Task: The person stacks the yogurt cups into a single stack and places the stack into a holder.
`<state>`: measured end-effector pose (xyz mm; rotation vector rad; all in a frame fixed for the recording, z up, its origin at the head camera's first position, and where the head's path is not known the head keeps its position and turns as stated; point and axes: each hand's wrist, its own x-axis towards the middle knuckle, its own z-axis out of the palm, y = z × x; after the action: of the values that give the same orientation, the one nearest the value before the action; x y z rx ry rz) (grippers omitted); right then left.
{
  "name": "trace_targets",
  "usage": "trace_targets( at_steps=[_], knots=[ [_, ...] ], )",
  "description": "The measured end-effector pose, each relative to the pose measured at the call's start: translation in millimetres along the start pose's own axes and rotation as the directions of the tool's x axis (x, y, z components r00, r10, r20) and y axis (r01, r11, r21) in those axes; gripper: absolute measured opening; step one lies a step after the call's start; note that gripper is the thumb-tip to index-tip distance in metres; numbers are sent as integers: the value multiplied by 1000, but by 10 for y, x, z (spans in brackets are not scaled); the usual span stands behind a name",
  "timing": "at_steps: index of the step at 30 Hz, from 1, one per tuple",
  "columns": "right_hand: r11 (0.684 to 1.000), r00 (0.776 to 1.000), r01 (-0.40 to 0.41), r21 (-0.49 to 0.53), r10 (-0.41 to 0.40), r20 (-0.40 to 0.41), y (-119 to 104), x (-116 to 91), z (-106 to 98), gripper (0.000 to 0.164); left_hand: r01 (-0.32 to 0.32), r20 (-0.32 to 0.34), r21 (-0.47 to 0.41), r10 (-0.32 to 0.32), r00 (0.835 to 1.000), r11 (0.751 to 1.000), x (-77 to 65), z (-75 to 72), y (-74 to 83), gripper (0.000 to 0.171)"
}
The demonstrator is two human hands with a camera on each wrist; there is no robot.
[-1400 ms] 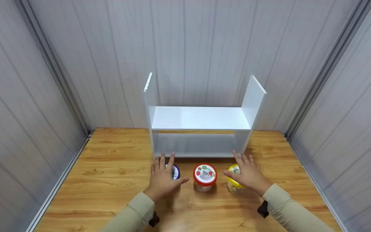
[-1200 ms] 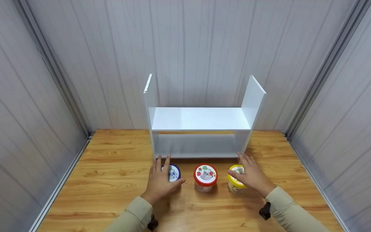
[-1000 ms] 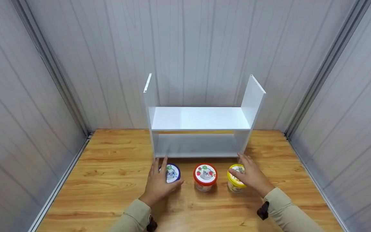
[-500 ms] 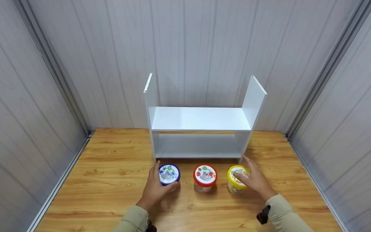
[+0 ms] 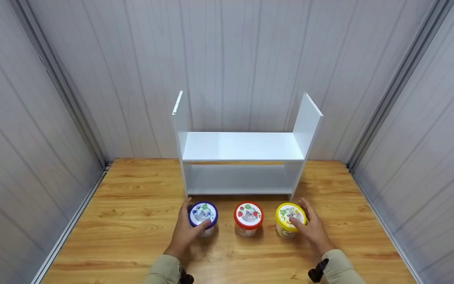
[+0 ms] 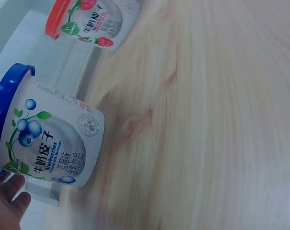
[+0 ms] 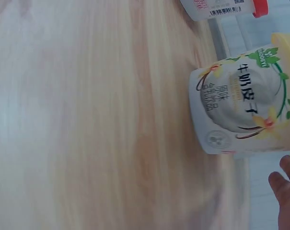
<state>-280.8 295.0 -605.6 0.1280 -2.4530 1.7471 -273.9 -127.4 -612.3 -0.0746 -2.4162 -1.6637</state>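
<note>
Close by my left hand stands a blue-lidded yogurt tub with blueberries on its label. My fingers are spread along its left side, and the thumb overlaps the near edge of the lid. In the left wrist view, the fingertips lie right at the lid's rim. My right hand is similarly placed at the yellow-lidded yogurt tub, thumb over the lid and fingers to its right. The right wrist view shows fingertips beside that tub, with a small gap visible.
Between them stands a red-lidded yogurt tub with strawberries on it. Behind the tubs is a white two-tier shelf with upright side panels. All stand on a wooden table, enclosed by pale panelled walls.
Both hands have drawn back towards the person and outwards, from over the outer tubs to their sides. Their spread fingers have come closer together, and both outer lids now show more fully.
</note>
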Motion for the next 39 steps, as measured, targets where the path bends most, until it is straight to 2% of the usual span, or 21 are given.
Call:
trace_targets(
  at_steps=[3,6,10,14,19,23,27,31,36,39],
  knots=[
    [986,1000,-30,163,31,-3,62,-29,17,83,-6,10,-59,7,1000,998,-21,22,-40,101],
    [961,998,-59,271,63,-7,117,-53,38,80,0,8,-122,0,1000,993,-50,45,-68,99],
    [943,996,-55,328,74,-43,186,-93,87,75,68,-3,-185,-70,998,980,-71,77,-102,98],
    [905,990,-66,419,110,-82,226,-137,173,72,116,-4,-253,-121,993,960,-84,119,-136,93],
    [856,979,-73,512,161,-129,260,-201,300,76,118,-18,-330,-131,991,937,-100,169,-219,87],
    [855,973,-40,516,151,-176,292,-243,361,81,101,-36,-398,-125,991,912,-110,194,-272,82],
    [864,972,16,503,104,-209,339,-260,365,88,94,-25,-426,-116,993,900,-106,210,-296,80],
    [889,974,32,458,74,-213,369,-278,349,96,87,-13,-451,-104,994,888,-118,202,-333,80],
    [923,979,-22,384,99,-180,378,-287,376,102,54,-18,-431,-68,997,901,-134,169,-404,82],
    [928,978,-46,370,117,-171,386,-287,394,103,40,-12,-402,-49,999,915,-135,163,-436,84]
  ],
)
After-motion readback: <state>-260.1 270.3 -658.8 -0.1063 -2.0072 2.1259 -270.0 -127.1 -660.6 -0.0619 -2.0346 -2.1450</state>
